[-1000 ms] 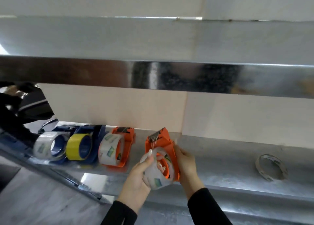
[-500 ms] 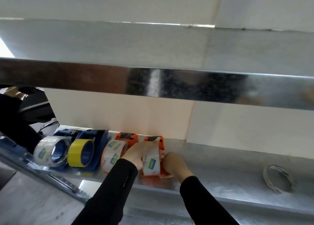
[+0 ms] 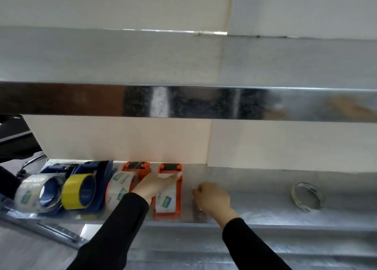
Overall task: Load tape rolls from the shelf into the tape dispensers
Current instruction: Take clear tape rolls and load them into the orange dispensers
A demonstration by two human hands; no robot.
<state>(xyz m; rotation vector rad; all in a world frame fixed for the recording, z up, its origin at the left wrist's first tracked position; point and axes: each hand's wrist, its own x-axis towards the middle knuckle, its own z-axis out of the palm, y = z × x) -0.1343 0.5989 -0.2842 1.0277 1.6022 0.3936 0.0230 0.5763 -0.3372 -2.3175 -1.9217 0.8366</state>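
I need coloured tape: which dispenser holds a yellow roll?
The blue dispenser second from left, with the yellow roll; the other three hold clear tape.

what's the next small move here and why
Probably lift the left hand off the orange dispenser it rests on: that one stands on the shelf with its roll seated, and the right hand is clear of it.

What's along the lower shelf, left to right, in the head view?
clear tape roll → yellow tape roll → printed clear roll → loaded orange dispenser → right hand → empty tape core
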